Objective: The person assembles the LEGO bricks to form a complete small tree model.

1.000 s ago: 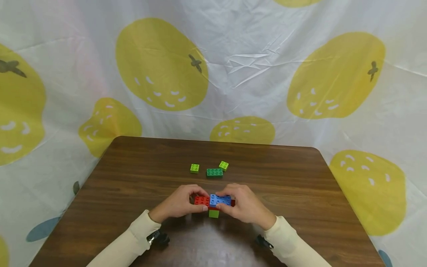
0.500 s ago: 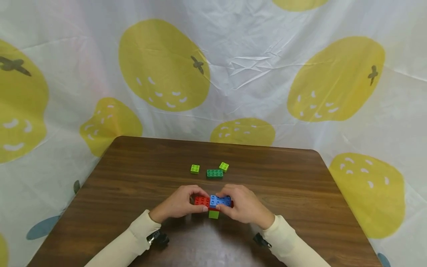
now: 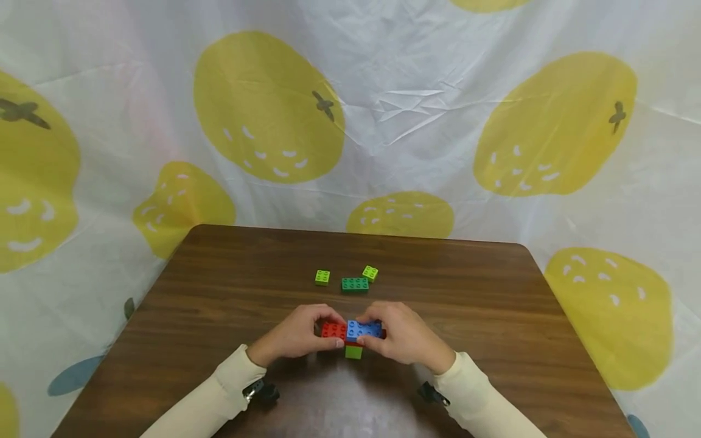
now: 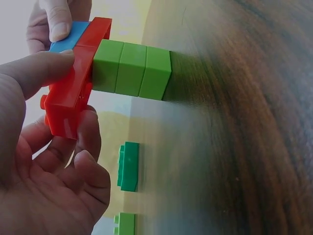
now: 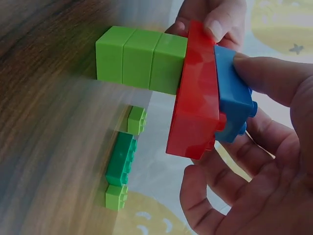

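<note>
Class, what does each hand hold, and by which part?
Left hand holds the red layer, right hand the blue brick, both by their long sides.

The brown wood-grain tabletop [image 3: 465, 286] carried a dark-green brick [image 3: 355, 285], two lime bricks [image 3: 322, 278] and an upright three-brick lime column [image 4: 131, 69].

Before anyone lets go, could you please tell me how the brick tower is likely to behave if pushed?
The brick tower may tip easily: the long red layer overhangs its narrow light green column on both sides. It seems unlikely to roll, since the column's faces are flat. Its shiny, hard-looking surfaces suggest stiffness.
</note>
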A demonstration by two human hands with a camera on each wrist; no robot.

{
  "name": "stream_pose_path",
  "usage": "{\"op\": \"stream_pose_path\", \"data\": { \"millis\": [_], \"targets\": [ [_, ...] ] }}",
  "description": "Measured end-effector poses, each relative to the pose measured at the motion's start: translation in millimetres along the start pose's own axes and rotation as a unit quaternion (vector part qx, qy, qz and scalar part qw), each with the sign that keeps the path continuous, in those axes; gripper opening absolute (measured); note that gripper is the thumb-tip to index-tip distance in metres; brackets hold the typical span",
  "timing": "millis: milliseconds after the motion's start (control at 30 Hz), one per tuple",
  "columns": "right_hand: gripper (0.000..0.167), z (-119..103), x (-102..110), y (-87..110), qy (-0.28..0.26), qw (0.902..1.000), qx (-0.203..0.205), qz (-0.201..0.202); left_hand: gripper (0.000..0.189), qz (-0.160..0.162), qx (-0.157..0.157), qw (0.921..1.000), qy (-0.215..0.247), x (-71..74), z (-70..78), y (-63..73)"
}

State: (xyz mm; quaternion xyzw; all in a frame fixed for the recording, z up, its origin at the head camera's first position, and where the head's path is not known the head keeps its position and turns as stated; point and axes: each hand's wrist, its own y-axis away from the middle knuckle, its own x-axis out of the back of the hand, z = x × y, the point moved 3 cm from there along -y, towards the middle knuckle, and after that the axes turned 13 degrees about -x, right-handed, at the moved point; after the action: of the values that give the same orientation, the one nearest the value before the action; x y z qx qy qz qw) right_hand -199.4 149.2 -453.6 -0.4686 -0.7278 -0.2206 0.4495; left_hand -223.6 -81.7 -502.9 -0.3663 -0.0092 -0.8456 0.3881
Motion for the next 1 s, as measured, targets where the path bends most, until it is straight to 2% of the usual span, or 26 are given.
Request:
{"op": "stream_pose_path", "data": {
  "millis": [333,533,800,1000],
  "targets": [
    [0.028,8,-4,10.9,-0.053,0.9985,0.008,-0.004,0.034,-0.014,-0.002,0.9999,0.006,-3.1,0.9,-0.9],
    [0.039,15,-7,14.3,-0.071,0.9971,0.017,0.023,0.032,-0.015,-0.004,0.9996,0.025,7.5,-0.6,-1.9],
    [0.035,24,-4,13.9,-0.082,0.9957,0.024,0.033,0.029,0.026,0.039,0.9988,-0.013,29.2,-18.5,-5.2],
    [0.033,27,-3,13.4,-0.081,0.996,0.017,0.033,0.032,0.061,0.055,0.9963,-0.025,40.7,-34.0,-16.4]
  ]
}}
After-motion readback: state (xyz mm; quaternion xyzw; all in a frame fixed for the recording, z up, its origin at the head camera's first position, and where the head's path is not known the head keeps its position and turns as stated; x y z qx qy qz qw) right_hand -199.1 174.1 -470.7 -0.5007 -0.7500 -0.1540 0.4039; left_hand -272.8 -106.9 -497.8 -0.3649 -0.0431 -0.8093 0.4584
